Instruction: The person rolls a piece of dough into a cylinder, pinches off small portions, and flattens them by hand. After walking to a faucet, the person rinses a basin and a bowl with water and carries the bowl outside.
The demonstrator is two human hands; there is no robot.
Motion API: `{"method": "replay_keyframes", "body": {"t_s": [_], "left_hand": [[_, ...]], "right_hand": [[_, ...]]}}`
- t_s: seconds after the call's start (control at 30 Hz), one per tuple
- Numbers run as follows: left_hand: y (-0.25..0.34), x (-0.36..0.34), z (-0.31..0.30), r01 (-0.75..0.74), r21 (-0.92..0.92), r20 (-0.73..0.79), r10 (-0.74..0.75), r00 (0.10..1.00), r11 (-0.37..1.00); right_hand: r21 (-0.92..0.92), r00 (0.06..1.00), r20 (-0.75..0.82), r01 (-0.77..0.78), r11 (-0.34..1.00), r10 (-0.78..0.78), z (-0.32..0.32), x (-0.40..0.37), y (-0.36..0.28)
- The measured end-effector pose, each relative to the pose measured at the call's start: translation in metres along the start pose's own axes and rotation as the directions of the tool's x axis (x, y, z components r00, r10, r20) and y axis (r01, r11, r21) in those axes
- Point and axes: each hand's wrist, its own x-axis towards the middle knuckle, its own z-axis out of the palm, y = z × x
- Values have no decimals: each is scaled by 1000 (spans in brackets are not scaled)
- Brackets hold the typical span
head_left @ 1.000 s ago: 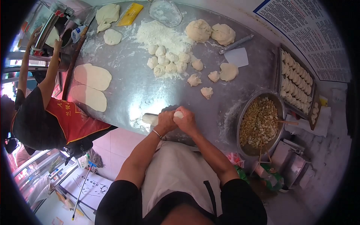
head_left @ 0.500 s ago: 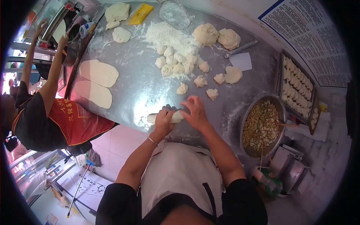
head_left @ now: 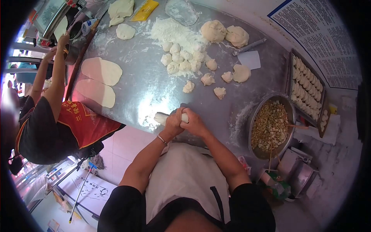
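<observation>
My left hand [head_left: 174,123] is closed round the middle of a pale dough roll [head_left: 160,118], whose one end sticks out to the left. Against it on the right, my right hand [head_left: 193,123] has its fingers closed on the roll's other end. Both hands touch each other near the front edge of the metal table [head_left: 139,89]. Beyond them lie small torn dough pieces [head_left: 188,87] and a cluster of floured dough lumps [head_left: 181,60] beside loose white flour [head_left: 166,31].
At the right stand a metal bowl of chopped filling [head_left: 270,129] and a tray of dumplings [head_left: 306,87]. Two flat dough sheets [head_left: 102,71] lie at the left, near a co-worker in a red apron [head_left: 83,123]. A white scraper [head_left: 249,60] and large dough balls [head_left: 213,31] lie farther back.
My right hand has come in from spread fingers above the roll to closed fingers on its right end, against my left hand. The co-worker's arms and body have shifted.
</observation>
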Motion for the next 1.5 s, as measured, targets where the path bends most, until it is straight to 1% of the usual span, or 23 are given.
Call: {"method": "replay_keyframes", "body": {"t_s": [0.07,0.17,0.27,0.37,0.4,0.47,0.5,0.57,0.6,0.63,0.67,0.73,0.77,0.8,0.83,0.87,0.97,1.07,1.17,1.27,1.37,1.47,1.5], "left_hand": [[0,-1,4,48,-19,10,-48,999,999],[3,-3,10,112,26,44,-113,993,993],[-12,-1,20,90,128,170,-112,979,988],[-26,7,21,60,209,284,-120,951,976],[-28,12,20,55,233,314,-129,941,971],[0,39,-4,196,253,329,-275,904,947],[15,38,-15,266,266,351,-350,869,927],[23,39,-18,81,251,203,-135,970,965],[30,26,-18,12,246,136,-47,990,969],[37,20,-29,68,263,169,-115,979,962],[26,19,-33,62,318,175,-123,977,946],[4,-1,-32,70,417,193,-163,968,906],[-4,-9,-30,26,366,135,-80,988,930],[-12,-11,-30,-67,293,102,38,994,954],[-18,-15,-31,-160,222,63,150,987,962],[-24,-20,-32,-258,157,19,258,966,953],[14,-12,-51,-34,197,-2,35,999,980],[-8,-12,-24,-35,187,23,32,999,982],[-2,-5,-24,104,109,81,-113,990,989],[-5,-5,-23,211,178,171,-241,955,961],[-10,-4,-23,236,215,226,-283,932,948],[-17,-6,-17,276,186,191,-311,931,943],[-18,-5,-19,286,186,208,-322,924,940]], "right_hand": [[95,998,-35,-48,994,52,1,1,-1],[123,987,-151,-37,992,55,11,3,12],[268,955,-192,-170,948,226,17,-1,22],[285,981,-179,-24,958,78,3,-13,0],[289,980,-183,134,948,-82,-9,-19,-24],[288,899,-182,435,853,-397,-40,-31,-71],[98,915,-206,373,923,-348,-44,-36,-66],[-298,900,-294,235,925,-323,-63,-7,-44],[-510,894,-233,223,831,-383,-65,-12,-24],[-693,889,-161,208,691,-429,-66,-17,-1],[-841,877,-90,187,507,-472,-66,-11,8],[-732,866,-135,239,638,-481,-56,-15,-4],[-667,868,-153,262,697,-473,-47,-21,-10],[-435,936,-134,240,868,-326,-34,-18,-6],[-173,981,-68,165,971,-179,-17,-15,3],[94,998,35,44,995,-48,-3,-12,12],[-52,966,258,-8,999,21,15,4,20],[-341,989,149,65,938,-15,14,0,-11],[-373,996,80,54,926,-26,11,-3,-31],[-209,992,0,120,970,-123,20,5,-8],[-98,994,-102,32,995,-42,28,8,-13],[23,986,-165,10,1000,-6,33,12,-11],[30,982,-172,88,996,-82,34,13,-15]]}}
